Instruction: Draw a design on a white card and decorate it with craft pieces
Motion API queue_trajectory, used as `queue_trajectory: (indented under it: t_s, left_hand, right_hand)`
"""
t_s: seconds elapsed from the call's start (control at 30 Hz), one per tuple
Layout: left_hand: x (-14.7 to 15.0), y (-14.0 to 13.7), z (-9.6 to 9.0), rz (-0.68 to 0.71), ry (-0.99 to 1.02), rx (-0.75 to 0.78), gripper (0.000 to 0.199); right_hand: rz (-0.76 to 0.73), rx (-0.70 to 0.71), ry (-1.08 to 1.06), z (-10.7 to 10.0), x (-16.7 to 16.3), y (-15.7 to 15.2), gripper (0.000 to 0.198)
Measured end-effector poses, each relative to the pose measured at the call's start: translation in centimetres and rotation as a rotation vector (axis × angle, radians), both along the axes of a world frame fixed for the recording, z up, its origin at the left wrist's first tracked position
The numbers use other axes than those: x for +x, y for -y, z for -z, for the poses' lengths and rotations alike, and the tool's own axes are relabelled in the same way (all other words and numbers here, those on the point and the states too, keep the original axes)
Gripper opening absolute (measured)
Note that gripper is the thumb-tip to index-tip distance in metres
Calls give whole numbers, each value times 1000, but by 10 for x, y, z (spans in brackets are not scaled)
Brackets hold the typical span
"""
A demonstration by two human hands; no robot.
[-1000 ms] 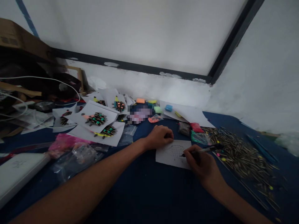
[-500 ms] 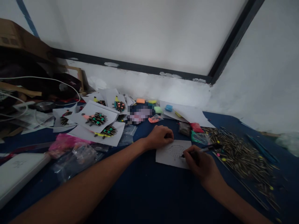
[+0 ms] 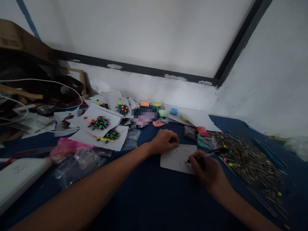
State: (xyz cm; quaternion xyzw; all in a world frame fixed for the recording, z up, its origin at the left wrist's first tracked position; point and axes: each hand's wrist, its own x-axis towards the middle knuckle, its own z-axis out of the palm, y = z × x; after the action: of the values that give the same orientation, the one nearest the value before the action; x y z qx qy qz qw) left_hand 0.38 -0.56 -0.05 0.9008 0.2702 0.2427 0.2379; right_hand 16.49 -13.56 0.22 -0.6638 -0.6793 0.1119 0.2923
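Note:
On the blue table lies a small sheet of white paper (image 3: 178,165) with a rounded outline full of small pen marks. My left hand (image 3: 165,141) rests curled at its upper left edge, pressing on the paper; its fingertips are partly hidden. A black pen (image 3: 213,153) is pinched in my right hand (image 3: 207,168), its tip touching the drawing near the right side of the sheet. Right of that hand spreads a heap of narrow, dark, striped seeds (image 3: 250,163) with a few bright round bits among them.
Left are sheets bearing hedgehog-like seed figures (image 3: 101,122), clear plastic bags (image 3: 74,168) and a white box (image 3: 21,176). Behind my hands sit an orange packet (image 3: 145,104), a blue lump (image 3: 173,111) and a red packet (image 3: 202,131). A long thin strip (image 3: 250,189) edges the seeds.
The pen tip and right hand have barely shifted over the paper. My left hand stays in the same place.

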Motion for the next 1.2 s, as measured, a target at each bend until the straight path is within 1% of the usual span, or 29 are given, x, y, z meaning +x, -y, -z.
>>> queue_trajectory:
  t_s: [0.13, 0.37, 0.53, 0.63, 0.83, 1.03, 1.2]
  left_hand:
    - [0, -1, 1, 0, 3, 4, 11]
    - [0, -1, 2, -5, 14, 3, 11]
    - [1, -1, 1, -4, 10, 0, 10]
    - [1, -1, 1, 1, 7, -3, 11]
    - [0, -1, 2, 6, 21, -2, 10]
    - [0, 0, 1, -2, 16, -2, 10]
    - [0, -2, 3, 1, 31, 1, 10]
  right_hand:
    - [4, -3, -2, 0, -1, 1, 28]
    - [0, -47, -38, 1, 1, 0, 28]
    - [44, -3, -44, -2, 5, 0, 28]
    - [42, 20, -39, -5, 6, 1, 28]
    - [46, 6, -59, -8, 4, 3, 28]
    - [28, -7, -72, -5, 5, 2, 30]
    - [20, -5, -59, -5, 5, 2, 28]
